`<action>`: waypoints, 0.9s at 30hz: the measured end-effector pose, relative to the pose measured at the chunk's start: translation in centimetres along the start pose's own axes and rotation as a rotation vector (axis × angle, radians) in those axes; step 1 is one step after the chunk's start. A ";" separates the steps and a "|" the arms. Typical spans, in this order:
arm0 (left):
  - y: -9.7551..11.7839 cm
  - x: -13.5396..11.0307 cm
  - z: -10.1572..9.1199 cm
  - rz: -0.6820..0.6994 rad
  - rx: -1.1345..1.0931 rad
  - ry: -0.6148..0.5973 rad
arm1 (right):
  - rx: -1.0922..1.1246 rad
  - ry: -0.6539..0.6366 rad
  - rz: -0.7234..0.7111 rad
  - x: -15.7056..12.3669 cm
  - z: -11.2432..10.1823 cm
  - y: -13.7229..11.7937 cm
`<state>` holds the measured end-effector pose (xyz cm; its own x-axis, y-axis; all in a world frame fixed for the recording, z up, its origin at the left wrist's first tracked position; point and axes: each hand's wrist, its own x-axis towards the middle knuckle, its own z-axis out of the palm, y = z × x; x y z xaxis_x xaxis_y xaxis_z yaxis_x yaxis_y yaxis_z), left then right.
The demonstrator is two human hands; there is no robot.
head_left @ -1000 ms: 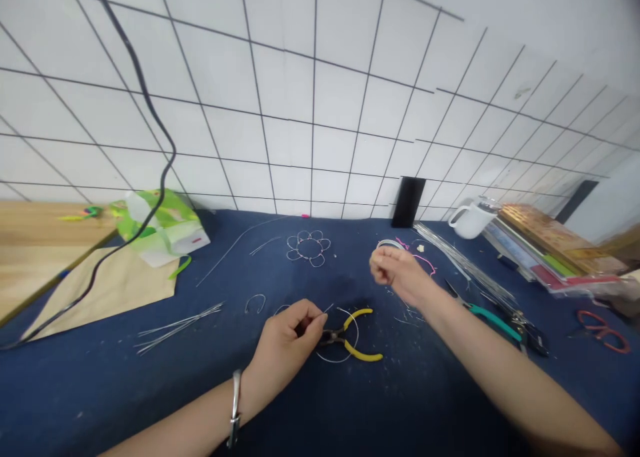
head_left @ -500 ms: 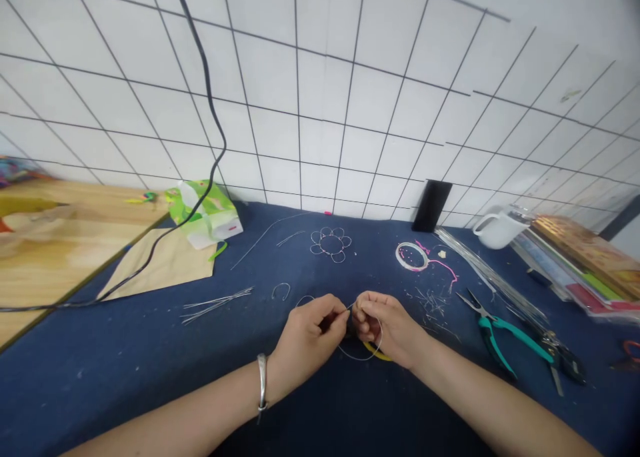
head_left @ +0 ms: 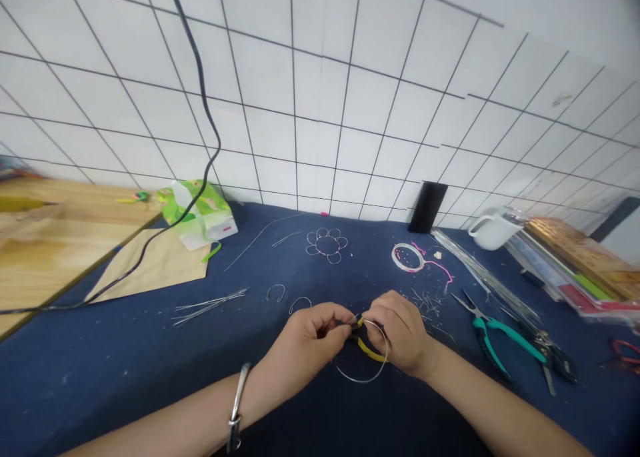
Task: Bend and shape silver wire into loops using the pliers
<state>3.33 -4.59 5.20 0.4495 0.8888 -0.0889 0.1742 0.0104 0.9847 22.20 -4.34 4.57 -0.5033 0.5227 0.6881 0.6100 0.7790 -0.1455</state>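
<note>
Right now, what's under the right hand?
A yellow pliers handle and a thin wire loop show beneath the right hand; the rest of the pliers is covered.

- Faced a white tiled wall [head_left: 320,97] with dark grout lines.
- Looked down on a dark blue tabletop [head_left: 125,370], evenly lit.
- Saw a wooden surface [head_left: 45,263] at left.

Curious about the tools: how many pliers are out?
2: yellow-handled pliers under the right hand, teal-handled pliers further right. A dark tool beside them may be a third.
</note>
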 end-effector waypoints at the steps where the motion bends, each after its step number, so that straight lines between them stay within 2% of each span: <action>1: 0.2 -0.2 0.0 0.014 0.016 -0.002 | -0.036 0.002 -0.032 0.0 -0.1 0.0; 10: 0.5 -0.6 0.2 0.116 0.116 0.005 | -0.047 -0.033 -0.059 -0.2 0.0 -0.5; 17: 0.3 -0.6 0.2 0.124 0.177 0.030 | -0.079 -0.047 -0.023 -0.2 0.0 -0.5; 27: -0.1 -0.6 0.3 0.173 0.293 0.056 | -0.084 -0.048 -0.049 -0.4 0.4 -0.5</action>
<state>3.31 -5.22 5.15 0.4469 0.8899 0.0919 0.3477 -0.2674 0.8987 21.83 -4.82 4.14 -0.5613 0.5028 0.6574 0.6324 0.7730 -0.0512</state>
